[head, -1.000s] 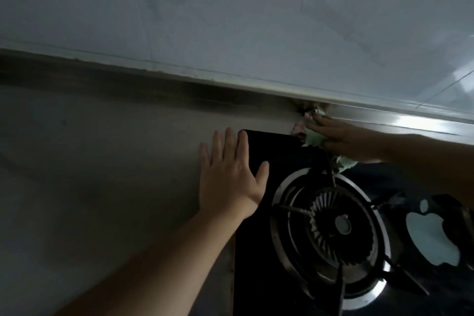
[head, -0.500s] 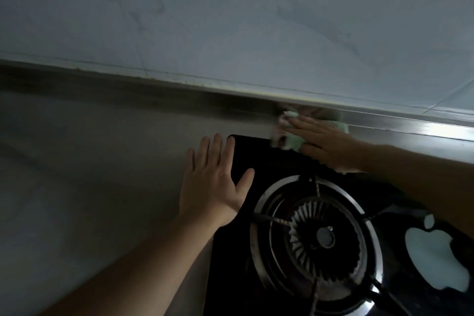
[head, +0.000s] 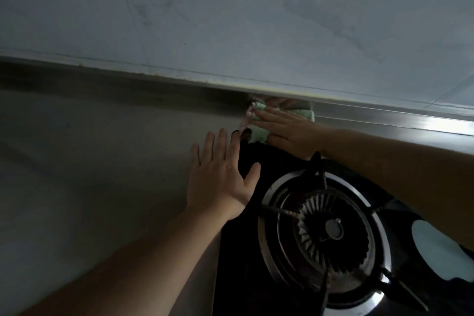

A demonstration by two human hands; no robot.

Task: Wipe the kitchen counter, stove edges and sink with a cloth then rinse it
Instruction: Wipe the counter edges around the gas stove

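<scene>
A pale green cloth [head: 259, 131] lies at the back left corner of the black glass stove [head: 259, 161], against the steel backsplash strip. My right hand [head: 289, 131] presses flat on the cloth, fingers pointing left. My left hand [head: 220, 174] rests flat with spread fingers across the stove's left edge and the grey counter [head: 102, 167], holding nothing. The stove's round burner [head: 323, 233] with its steel ring sits just in front of both hands. No sink is in view.
A pale marbled wall [head: 230, 20] rises behind the counter above a steel backsplash strip [head: 397, 118]. A light patch [head: 436, 251] shows on the stove glass to the right of the burner, under my right forearm.
My right hand has slid the cloth leftward along the stove's back edge to its back left corner. My left hand has stayed flat on the stove's left edge.
</scene>
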